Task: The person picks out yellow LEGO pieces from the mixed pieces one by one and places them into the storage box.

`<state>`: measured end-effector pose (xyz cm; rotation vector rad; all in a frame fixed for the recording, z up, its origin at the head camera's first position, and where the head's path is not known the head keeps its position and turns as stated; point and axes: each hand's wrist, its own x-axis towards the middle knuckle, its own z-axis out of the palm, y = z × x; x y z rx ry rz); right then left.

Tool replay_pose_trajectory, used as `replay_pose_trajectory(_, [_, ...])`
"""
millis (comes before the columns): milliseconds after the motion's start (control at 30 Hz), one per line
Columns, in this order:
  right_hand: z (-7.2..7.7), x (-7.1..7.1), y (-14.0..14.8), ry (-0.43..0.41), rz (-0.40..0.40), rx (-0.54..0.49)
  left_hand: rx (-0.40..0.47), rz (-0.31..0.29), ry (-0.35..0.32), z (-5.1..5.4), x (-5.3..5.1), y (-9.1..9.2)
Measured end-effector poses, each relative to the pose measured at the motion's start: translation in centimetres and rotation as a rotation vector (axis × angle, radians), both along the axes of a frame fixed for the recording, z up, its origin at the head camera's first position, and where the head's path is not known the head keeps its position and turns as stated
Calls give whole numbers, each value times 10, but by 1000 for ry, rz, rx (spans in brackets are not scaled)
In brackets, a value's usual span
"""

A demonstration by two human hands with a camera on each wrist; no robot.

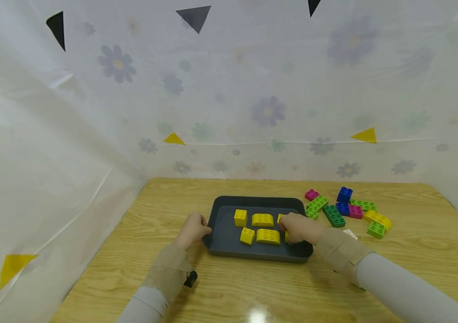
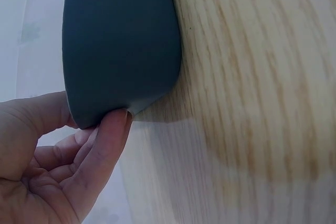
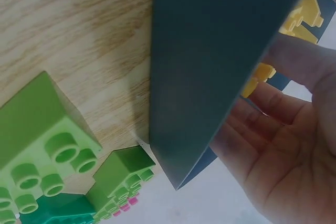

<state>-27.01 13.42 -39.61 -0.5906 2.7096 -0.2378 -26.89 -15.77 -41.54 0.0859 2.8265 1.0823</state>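
A dark grey tray [image 1: 249, 256] lies on the table with several yellow toy bricks inside. My left hand [image 1: 194, 229] pinches the tray's left end between thumb and fingers; the left wrist view shows the tray wall [image 2: 121, 40] in that grip. Over the right part of the tray, my right hand [image 1: 301, 228] has thumb and fingers about a yellow brick [image 3: 260, 80], partly hidden by them. Left of that hand are two curved yellow bricks [image 1: 268, 236] and two smaller ones, a yellow block [image 1: 240, 218] and a tilted piece [image 1: 247, 236].
Right of the tray lies a loose group of bricks: a light green brick [image 1: 317, 204], a dark green brick [image 1: 334, 216], a blue brick [image 1: 344, 194], a pink brick [image 1: 356, 211] and a yellow curved brick [image 1: 378, 220]. A flowered curtain [image 1: 229, 112] hangs behind the table.
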Motion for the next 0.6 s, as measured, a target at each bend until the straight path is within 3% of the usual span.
replay_pose_trajectory(333, [0, -1, 2, 3, 17, 3, -5, -4, 3, 0, 0, 0])
replay_pose_trajectory(500, [10, -2, 6, 22, 48, -24, -9, -1, 6, -1, -1, 0])
replay_pose_trajectory(600, [17, -5, 13, 75, 85, -85, -8, 2, 5, -2, -2, 0])
